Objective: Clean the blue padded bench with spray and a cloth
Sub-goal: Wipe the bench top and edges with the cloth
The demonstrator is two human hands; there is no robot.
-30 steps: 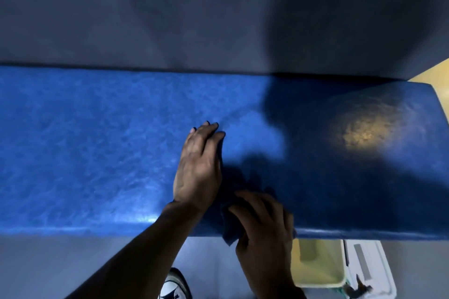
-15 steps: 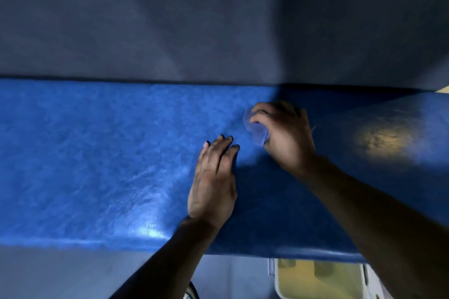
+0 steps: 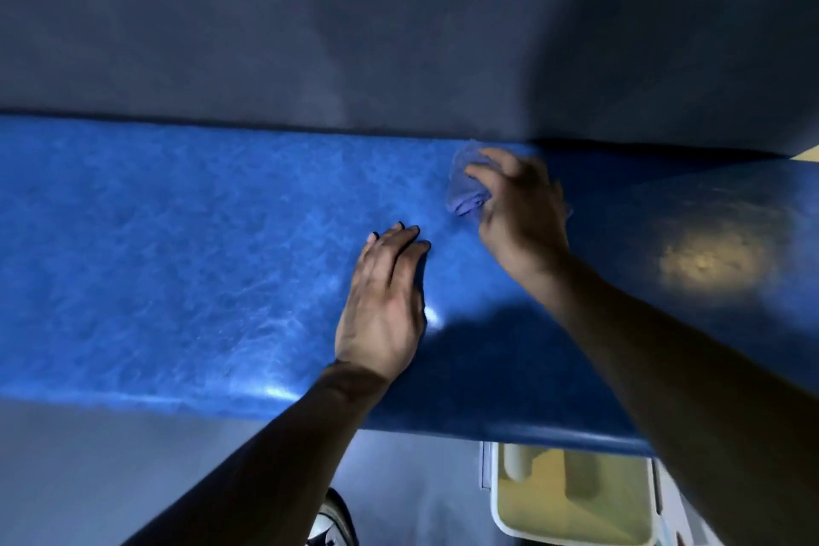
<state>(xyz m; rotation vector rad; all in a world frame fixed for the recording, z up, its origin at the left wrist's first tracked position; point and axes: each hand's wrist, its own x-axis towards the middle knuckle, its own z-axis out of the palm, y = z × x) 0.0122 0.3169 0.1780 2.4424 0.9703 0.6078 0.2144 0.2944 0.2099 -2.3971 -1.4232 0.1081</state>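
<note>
I see the crumpled pale purple cloth [image 3: 465, 191] bunched under my right hand [image 3: 520, 208], whose fingers curl over it, pressing it to the blue padded table [image 3: 177, 257] near its far edge. My left hand [image 3: 383, 306] lies flat, fingers straight and together, just nearer and to the left. Wiping looks underway; I judge the long stretch left of both hands remains. A pale yellow plastic tub [image 3: 571, 497] sits below my right forearm.

Two hands [image 3: 385, 301], one cloth [image 3: 465, 191], one bench [image 3: 177, 257]
</note>
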